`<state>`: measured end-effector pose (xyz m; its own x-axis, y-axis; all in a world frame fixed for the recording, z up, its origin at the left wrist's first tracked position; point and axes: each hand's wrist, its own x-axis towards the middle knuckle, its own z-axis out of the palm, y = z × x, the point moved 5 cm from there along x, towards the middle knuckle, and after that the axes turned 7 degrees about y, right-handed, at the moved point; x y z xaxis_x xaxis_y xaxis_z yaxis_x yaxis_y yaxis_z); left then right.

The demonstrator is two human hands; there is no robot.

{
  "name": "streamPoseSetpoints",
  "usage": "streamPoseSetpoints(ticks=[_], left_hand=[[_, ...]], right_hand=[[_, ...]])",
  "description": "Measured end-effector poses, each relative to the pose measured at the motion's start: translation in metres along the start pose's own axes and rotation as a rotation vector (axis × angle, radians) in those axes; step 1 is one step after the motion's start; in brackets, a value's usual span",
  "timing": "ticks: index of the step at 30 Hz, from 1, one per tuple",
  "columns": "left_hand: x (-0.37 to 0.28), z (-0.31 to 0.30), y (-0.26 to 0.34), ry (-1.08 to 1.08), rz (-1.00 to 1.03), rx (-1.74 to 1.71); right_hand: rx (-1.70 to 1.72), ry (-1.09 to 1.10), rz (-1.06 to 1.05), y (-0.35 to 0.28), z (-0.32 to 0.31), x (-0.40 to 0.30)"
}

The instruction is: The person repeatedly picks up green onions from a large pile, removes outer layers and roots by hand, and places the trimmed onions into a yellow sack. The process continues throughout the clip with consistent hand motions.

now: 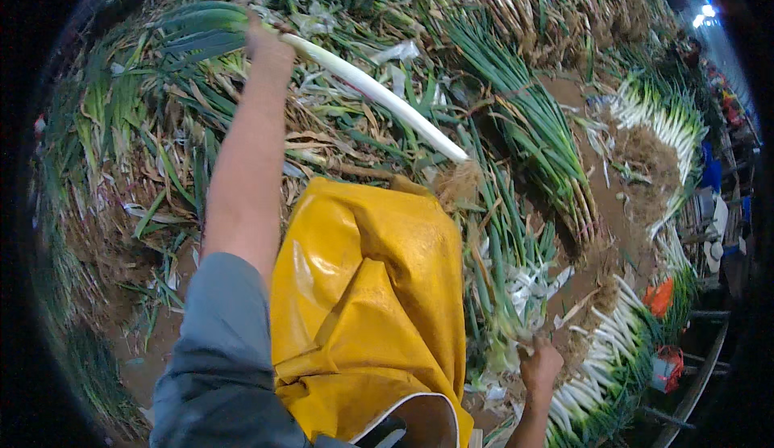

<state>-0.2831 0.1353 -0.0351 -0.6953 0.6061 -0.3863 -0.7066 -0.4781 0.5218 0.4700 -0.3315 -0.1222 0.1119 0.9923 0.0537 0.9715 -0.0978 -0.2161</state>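
Note:
My left hand (pixel 269 40) grips a long leek-like green onion (pixel 387 99) where its white stalk meets the green leaves. The stalk slants down to the right, its roots hanging just past a yellow waterproof apron (pixel 369 291) over my lap. At the lower right, my right hand (pixel 540 360) is closed at the end of some pale, peeled outer leaves (pixel 505 348); its grip is partly hidden by the hand itself. Beyond them lies a bundle of untrimmed green onions (pixel 532 134) with brownish stems.
Cleaned white-stalked onions (pixel 592 381) lie in a curved row at right, with more (pixel 671 121) farther up. Heaps of unpeeled onions (pixel 109 194) stand at left and top. Leaf scraps (pixel 326 128) cover the ground. A bucket (pixel 665 370) and an orange bag (pixel 659 297) are at right.

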Motion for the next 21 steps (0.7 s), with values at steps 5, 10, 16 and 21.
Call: streamPoseSetpoints(ticks=[5, 10, 16, 21], left_hand=[[-0.077, 0.021, -0.037, 0.045, 0.058, 0.057], [-0.144, 0.027, -0.049, -0.026, 0.088, 0.058], [-0.197, 0.036, -0.039, -0.430, -0.061, -0.163], [-0.198, 0.020, -0.043, -0.664, -0.394, -0.357]], right_hand=[[0.341, 0.428, -0.159, -0.149, -0.088, 0.094], [0.111, 0.363, -0.375, -0.287, -0.048, 0.199], [0.596, 0.356, -0.369, -0.272, -0.010, 0.232], [0.874, -0.220, -0.083, -0.246, -0.021, 0.232]])
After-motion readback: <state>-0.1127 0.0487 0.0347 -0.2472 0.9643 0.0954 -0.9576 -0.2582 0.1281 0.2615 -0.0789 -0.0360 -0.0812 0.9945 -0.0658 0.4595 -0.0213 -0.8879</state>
